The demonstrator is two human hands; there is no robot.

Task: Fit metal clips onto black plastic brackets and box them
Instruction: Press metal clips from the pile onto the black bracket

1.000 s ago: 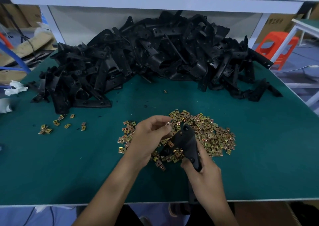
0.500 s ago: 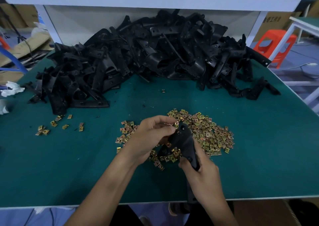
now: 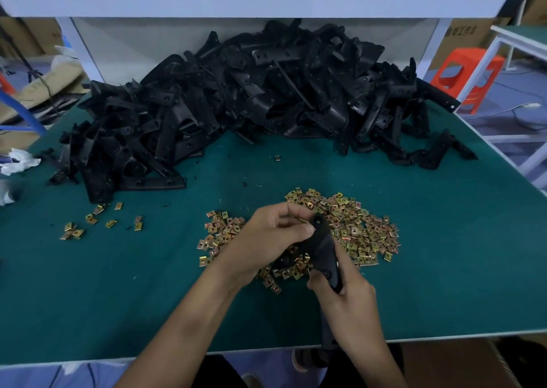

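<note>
The right hand (image 3: pixel 346 301) has its grip curled round the lower part of one black bracket (image 3: pixel 324 248), holding it tilted above the tabletop (image 3: pixel 444 269) at about six o'clock of the clip pile (image 3: pixel 358 227). The left hand (image 3: pixel 266 239) has its grip pinched shut at the bracket's upper tip, where a sliver of a metal clip (image 3: pixel 300 219) shows between the fingers; whether it is fully seated I cannot tell. As for progress, this looks like an early stretch. The bracket heap (image 3: pixel 251 106) at twelve o'clock is large, the clip pile is thick, and a few loose clips (image 3: pixel 88 222) lie at nine o'clock. No finished bracket can be picked out, nor a box being filled, so fitting and all boxing appear to remain.
</note>
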